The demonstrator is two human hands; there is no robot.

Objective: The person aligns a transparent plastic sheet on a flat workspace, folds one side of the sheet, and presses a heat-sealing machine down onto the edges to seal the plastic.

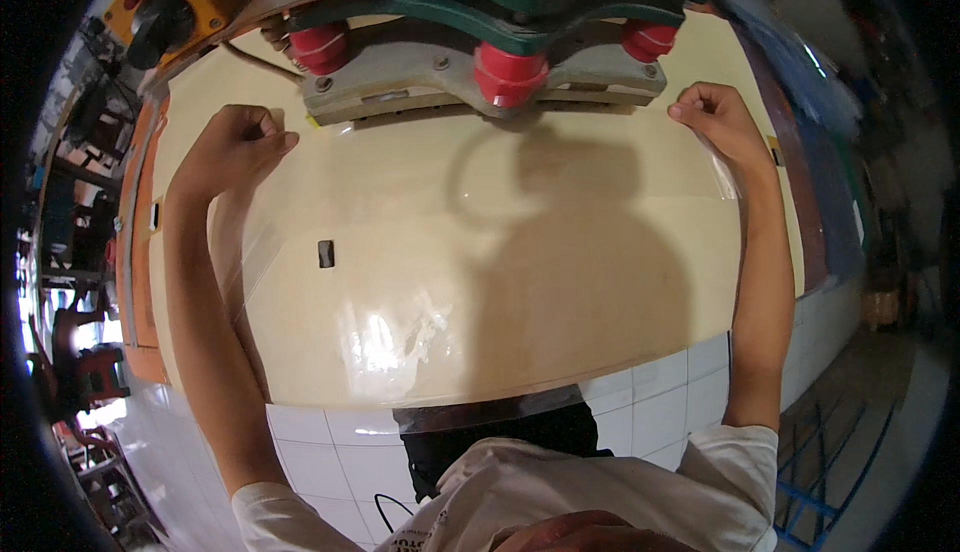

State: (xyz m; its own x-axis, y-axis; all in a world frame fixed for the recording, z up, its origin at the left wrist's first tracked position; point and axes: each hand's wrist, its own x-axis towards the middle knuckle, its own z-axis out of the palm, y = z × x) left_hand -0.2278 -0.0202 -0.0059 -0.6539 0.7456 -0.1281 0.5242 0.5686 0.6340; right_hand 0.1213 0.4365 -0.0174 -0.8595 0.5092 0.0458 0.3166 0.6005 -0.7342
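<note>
A clear plastic sheet (390,347) lies over the cream-coloured table top (420,182), with glare and wrinkles near its front edge. My left hand (240,147) is closed in a pinch at the sheet's far left side, just left of the machine's grey press plate (400,82). On the other side my right hand (722,122) pinches the sheet's far right side, close to the plate's right end. The film's edges run back along both forearms; its corners inside my fingers are hardly visible. A small dark rectangular piece (326,254) shows at the left of the table top.
Above the plate is a green machine frame (400,7) with red cylindrical mounts (510,74). A yellow switch box (170,12) with a black knob stands at the far left. Bluish plastic sheeting (800,82) hangs along the right side. White tiles (640,392) cover the floor in front.
</note>
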